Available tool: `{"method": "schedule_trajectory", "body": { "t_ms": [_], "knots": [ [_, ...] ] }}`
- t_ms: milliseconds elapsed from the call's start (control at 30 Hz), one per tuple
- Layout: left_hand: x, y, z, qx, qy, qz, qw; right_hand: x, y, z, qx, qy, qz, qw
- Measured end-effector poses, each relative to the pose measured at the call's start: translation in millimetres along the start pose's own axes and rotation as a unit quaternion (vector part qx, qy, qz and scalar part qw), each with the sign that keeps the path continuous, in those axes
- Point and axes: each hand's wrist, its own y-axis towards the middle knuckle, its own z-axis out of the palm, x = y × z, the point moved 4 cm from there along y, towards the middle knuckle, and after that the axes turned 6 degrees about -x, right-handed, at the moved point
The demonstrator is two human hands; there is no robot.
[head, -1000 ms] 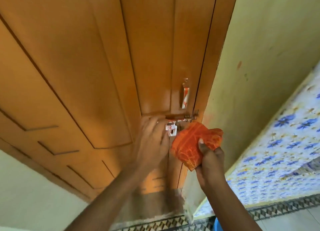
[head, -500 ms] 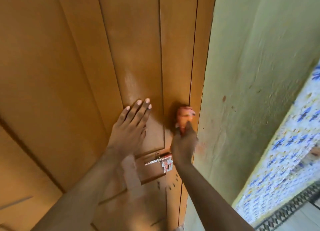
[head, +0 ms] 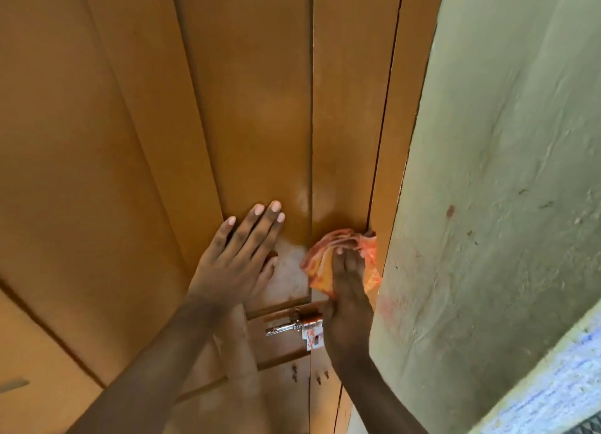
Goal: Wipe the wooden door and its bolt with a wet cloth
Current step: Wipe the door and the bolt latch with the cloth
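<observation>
Head view: the right hand (head: 346,298), lower centre, presses the bunched orange cloth (head: 341,258) against the wooden door (head: 253,115), fingers closed on it; the bolt (head: 294,325) lies just below, long axis horizontal, nearer this hand; the left hand (head: 239,258) rests flat, fingers spread.

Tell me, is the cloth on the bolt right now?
No, the right hand presses the cloth on the door above the bolt, which lies bare.

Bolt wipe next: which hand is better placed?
Right, probably. The right hand already presses the cloth on the door just above the bolt; the left hand lies flat, empty.
</observation>
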Motion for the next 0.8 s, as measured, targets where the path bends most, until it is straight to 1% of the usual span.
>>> {"method": "schedule_trajectory", "body": {
  "t_ms": [33,67,133,167,200,267,333,367,400,433,467,533,567,600,633,733,767,800],
  "knots": [
    [-1,-1,1,-0.003,0.004,-0.003,1.000,-12,-1,-5,0.000,0.007,0.002,1.000],
    [-1,-1,1,-0.006,0.008,-0.005,1.000,-17,2,-11,-0.012,0.033,0.026,0.999],
    [-2,-2,2,-0.009,0.016,-0.007,1.000,-18,14,-14,-0.061,0.091,0.106,0.988],
    [-2,-1,2,-0.009,0.016,-0.008,1.000,-12,20,-10,-0.087,0.089,0.114,0.986],
    [-2,-1,2,-0.009,0.013,-0.011,1.000,-3,22,-4,-0.091,0.088,0.113,0.985],
    [-2,-2,2,-0.009,0.014,-0.008,1.000,8,17,7,-0.057,0.051,0.039,0.996],
    [-2,-1,3,-0.009,0.019,-0.005,1.000,-1,3,10,-0.020,0.007,-0.055,0.998],
    [-2,-1,3,-0.011,0.018,-0.005,1.000,-12,-3,9,-0.009,-0.008,-0.088,0.996],
    [-2,-2,4,-0.013,0.018,-0.005,1.000,-22,-7,5,-0.008,-0.004,-0.100,0.995],
    [-3,-3,4,-0.015,0.020,-0.005,1.000,-28,-8,-1,-0.020,0.018,-0.092,0.995],
    [-3,-3,5,-0.018,0.022,-0.005,1.000,-30,-3,-5,-0.042,0.048,-0.065,0.996],
    [-3,-3,5,-0.024,0.024,-0.005,0.999,-25,13,-2,-0.099,0.095,0.030,0.990],
    [-3,-4,4,-0.027,0.025,-0.006,0.999,-18,20,3,-0.112,0.106,0.069,0.986],
    [-3,-5,4,-0.030,0.027,-0.006,0.999,-10,25,8,-0.112,0.103,0.084,0.985],
    [-3,-5,4,-0.031,0.028,-0.005,0.999,-4,25,13,-0.101,0.083,0.067,0.989],
    [-3,-5,5,-0.029,0.016,-0.002,0.999,-14,5,15,-0.036,0.010,-0.071,0.997],
    [-3,-5,5,-0.028,0.013,-0.002,1.000,-22,0,12,-0.012,-0.005,-0.097,0.995],
    [-3,-5,5,-0.030,0.013,-0.001,0.999,-28,-2,5,-0.007,-0.001,-0.095,0.995]
  ]
}}
